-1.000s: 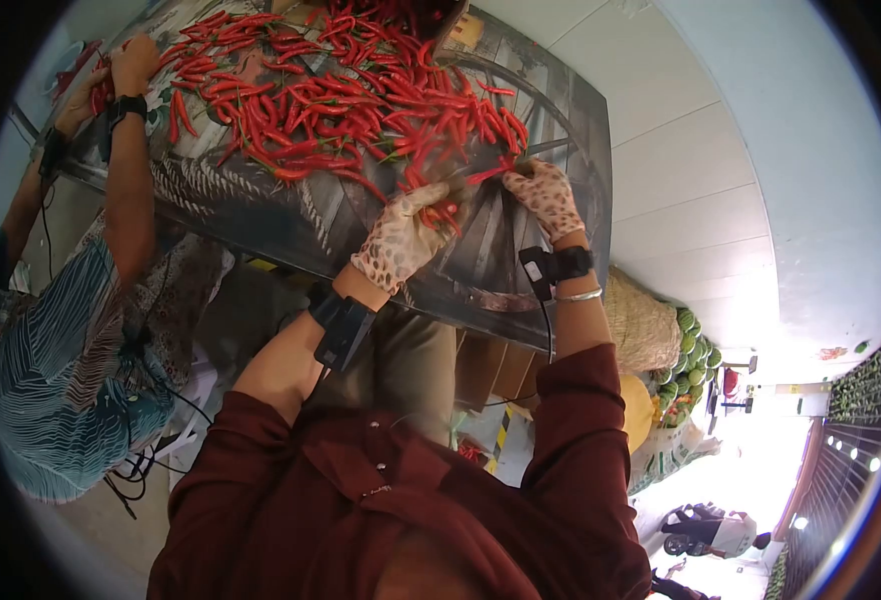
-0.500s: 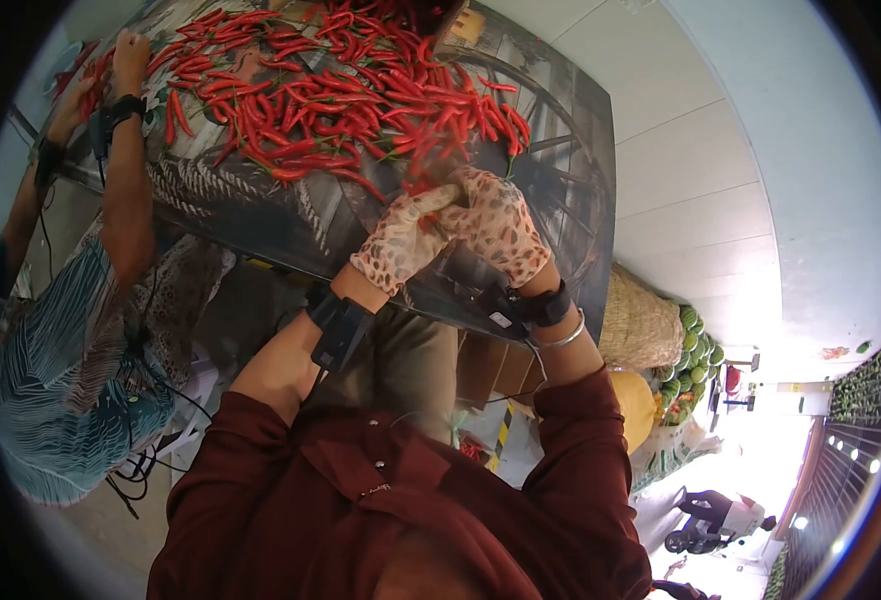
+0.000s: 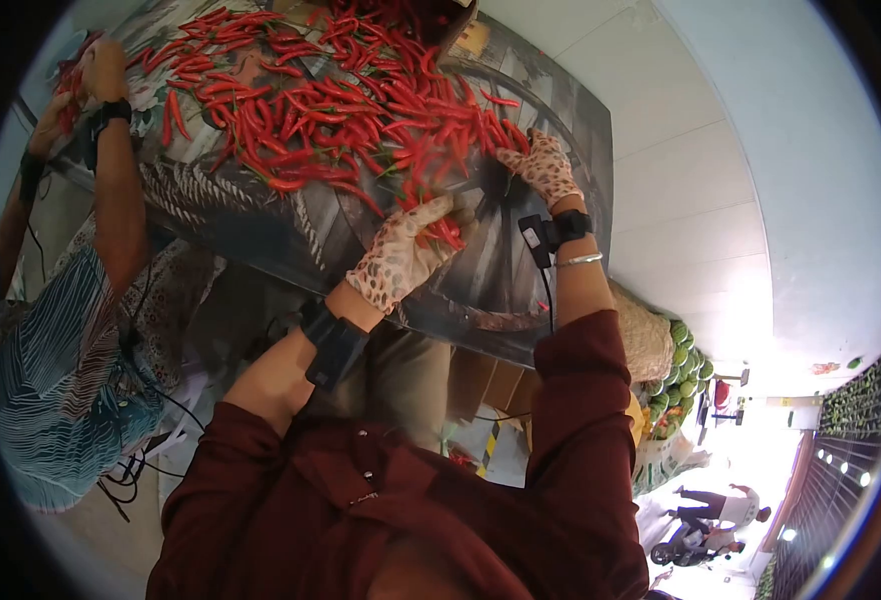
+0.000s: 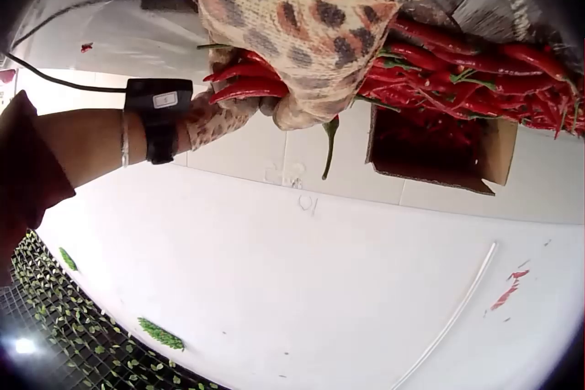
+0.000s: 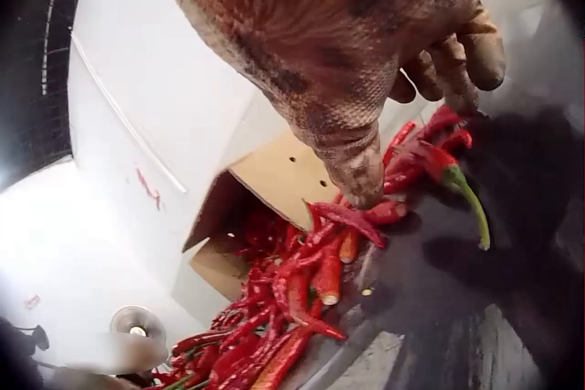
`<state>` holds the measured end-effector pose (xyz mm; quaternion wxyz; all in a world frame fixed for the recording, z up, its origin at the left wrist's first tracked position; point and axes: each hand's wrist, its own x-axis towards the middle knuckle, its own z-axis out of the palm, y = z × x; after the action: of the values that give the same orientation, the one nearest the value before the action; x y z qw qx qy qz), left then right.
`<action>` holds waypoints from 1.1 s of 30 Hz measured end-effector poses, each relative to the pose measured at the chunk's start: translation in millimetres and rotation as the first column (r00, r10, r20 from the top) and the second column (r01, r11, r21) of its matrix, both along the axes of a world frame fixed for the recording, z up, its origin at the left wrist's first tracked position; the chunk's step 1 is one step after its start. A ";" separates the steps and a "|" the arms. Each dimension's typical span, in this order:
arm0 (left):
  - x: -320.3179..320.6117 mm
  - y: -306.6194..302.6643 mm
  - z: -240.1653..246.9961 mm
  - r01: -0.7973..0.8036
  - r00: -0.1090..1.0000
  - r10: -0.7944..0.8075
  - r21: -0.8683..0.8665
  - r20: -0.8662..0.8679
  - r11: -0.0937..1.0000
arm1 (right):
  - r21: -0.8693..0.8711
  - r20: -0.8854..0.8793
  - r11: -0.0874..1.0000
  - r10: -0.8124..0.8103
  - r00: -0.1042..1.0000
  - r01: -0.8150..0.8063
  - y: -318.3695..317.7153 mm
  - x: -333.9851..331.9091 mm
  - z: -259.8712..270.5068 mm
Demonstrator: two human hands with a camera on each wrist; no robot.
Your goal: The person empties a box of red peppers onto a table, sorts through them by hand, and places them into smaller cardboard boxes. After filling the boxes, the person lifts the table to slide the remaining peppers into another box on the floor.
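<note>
My left hand (image 3: 401, 250), in a spotted glove, grips a small bunch of red chili peppers (image 3: 445, 232) just above the near part of the table. In the left wrist view, red tips of the held chili peppers (image 4: 247, 88) stick out on one side of the glove, and a green stem hangs below. My right hand (image 3: 546, 170), gloved the same way, is at the right end of the chili pile (image 3: 331, 110). In the right wrist view its thumb and fingers are spread over the chilies, close to one green-stemmed chili (image 5: 443, 168).
A cardboard box (image 4: 439, 148) with more chilies stands at the far side of the dark patterned table (image 3: 261, 235). At the left, another person's hands (image 3: 104, 70) handle chilies. A woven sack (image 3: 643, 325) and green melons (image 3: 683, 370) are beyond the table's right edge.
My right hand first held a chili beside the left hand, came in against the left hand, then moved back out to the pile's right end. The left hand stays nearly in place with its bunch.
</note>
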<state>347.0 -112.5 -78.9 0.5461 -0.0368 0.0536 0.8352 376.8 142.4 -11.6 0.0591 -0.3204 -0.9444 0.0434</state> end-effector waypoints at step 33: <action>0.5 -2.2 -2.8 0.024 0.985 -0.027 -0.022 -0.172 0.999 | -0.418 -0.198 0.826 0.322 0.926 -0.377 -138.1 61.6 25.9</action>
<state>347.5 -114.7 -81.7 0.5496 0.0307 0.1093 0.8277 438.4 4.2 14.3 0.0308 -0.1437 -0.9459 0.2894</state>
